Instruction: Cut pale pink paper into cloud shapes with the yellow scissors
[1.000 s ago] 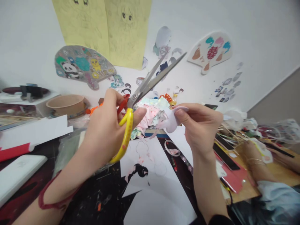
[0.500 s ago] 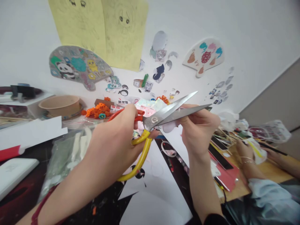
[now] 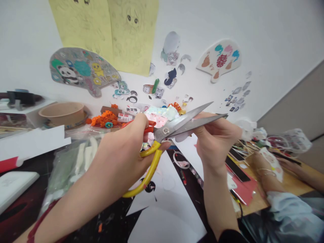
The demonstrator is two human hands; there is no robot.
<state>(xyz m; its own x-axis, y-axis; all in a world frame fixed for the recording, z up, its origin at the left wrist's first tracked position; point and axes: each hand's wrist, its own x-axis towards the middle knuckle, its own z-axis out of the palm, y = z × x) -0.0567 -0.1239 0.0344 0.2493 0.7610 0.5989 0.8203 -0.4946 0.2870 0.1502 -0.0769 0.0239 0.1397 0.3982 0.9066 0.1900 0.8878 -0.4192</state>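
Swung down since a second ago, scissors [image 3: 165, 130] sit blades parted in the left hand [image 3: 121, 148], gripped by the handles. Behind them the right hand [image 3: 215, 138] pinches a half-hidden pale piece [image 3: 181, 137]; fingertips best stay clear. Beyond lies crumpled wadding [image 3: 162, 112].

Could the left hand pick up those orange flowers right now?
Probably not easily: the left hand is wrapped around the scissors, so it would likely need to free itself first. The orange flowers look close by, with nothing covering them.
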